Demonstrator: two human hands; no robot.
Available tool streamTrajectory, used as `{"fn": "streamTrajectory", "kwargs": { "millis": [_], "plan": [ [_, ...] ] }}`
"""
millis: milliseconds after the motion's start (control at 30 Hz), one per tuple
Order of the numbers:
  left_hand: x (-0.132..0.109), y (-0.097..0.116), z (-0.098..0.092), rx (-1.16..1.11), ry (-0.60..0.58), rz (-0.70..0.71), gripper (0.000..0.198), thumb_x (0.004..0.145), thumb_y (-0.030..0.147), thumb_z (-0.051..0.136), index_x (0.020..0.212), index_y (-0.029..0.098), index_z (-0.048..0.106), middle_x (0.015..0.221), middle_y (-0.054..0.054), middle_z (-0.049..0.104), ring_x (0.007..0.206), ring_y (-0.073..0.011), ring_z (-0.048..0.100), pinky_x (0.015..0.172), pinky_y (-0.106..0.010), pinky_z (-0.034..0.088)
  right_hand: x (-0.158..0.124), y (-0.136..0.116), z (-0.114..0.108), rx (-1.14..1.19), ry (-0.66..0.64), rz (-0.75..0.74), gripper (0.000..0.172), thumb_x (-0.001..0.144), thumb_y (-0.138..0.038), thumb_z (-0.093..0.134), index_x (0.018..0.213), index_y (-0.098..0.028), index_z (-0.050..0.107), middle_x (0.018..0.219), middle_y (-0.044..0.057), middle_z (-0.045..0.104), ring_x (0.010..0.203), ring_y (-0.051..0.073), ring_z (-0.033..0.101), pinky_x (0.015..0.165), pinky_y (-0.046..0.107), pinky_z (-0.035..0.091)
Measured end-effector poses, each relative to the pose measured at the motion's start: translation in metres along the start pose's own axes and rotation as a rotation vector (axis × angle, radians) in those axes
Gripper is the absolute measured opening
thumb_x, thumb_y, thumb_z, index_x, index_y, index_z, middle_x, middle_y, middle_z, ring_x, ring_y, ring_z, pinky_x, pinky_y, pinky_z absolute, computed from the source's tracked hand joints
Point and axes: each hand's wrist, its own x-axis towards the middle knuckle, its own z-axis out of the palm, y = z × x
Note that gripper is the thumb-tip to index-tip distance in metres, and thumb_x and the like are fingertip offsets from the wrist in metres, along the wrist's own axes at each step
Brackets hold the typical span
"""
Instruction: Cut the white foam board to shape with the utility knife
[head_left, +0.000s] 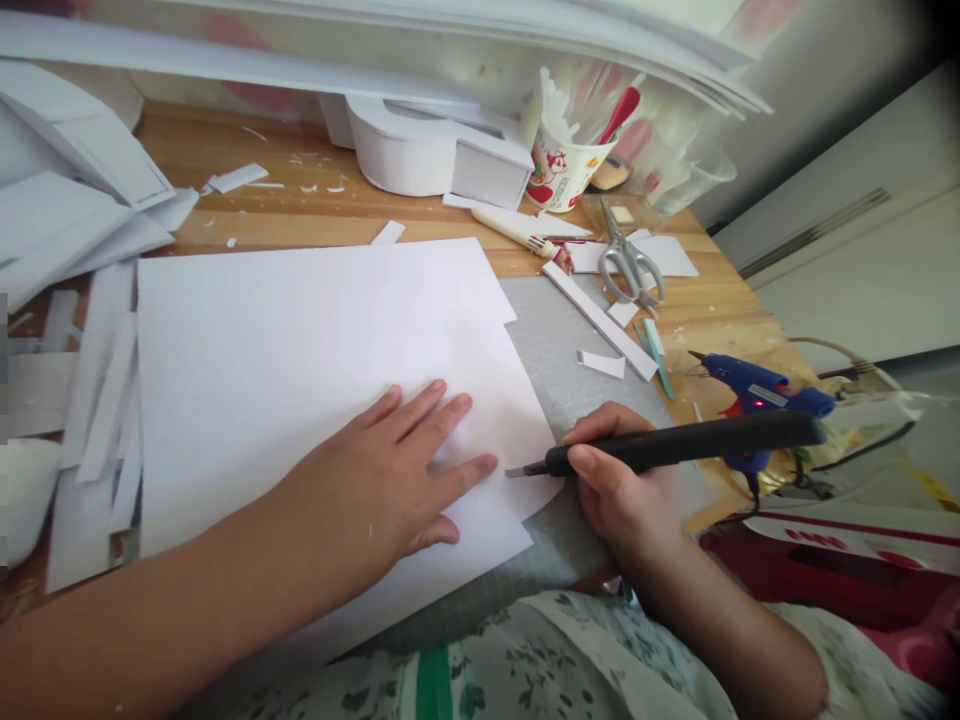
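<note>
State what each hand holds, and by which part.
Right hand: black knife, by the handle near its blade. Left hand: nothing gripped; it rests on the white sheet.

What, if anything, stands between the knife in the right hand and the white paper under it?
Nothing visible does: the blade of the knife in the right hand is directly over the white paper. The left hand lies beside it, one fingertip very near the blade's tip.
</note>
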Motion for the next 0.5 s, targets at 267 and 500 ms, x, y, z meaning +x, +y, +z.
{"fn": "streamTrajectory", "kwargs": {
  "millis": [267,500],
  "plan": [
    [-0.0009,-0.0004,-0.0012,-0.006,-0.004,0.007,0.051,0.075,0.048,0.067,0.122,0.033,0.059,0.135,-0.018,0.051,0.125,-0.0392,0.044,0.096,-0.058,0.040,-0.0047,-0.0019,0.0011,0.120,-0.033,0.003,0.017,0.069,-0.035,0.074,0.069,-0.022,0.062,0.059,-0.001,0.058,0.052,0.013,0.050,0.046,0.026,0.038],
    [-0.0007,0.0009,0.0003,-0.001,0.057,-0.002,0.052,0.072,0.050,0.069,0.121,0.034,0.060,0.134,-0.017,0.052,0.124,-0.0383,0.046,0.097,-0.057,0.040,-0.0037,-0.0042,-0.0008,0.062,-0.031,0.004,0.015,0.070,-0.031,0.073,0.067,-0.022,0.061,0.057,-0.002,0.058,0.051,0.013,0.048,0.045,0.024,0.036]
  ]
}}
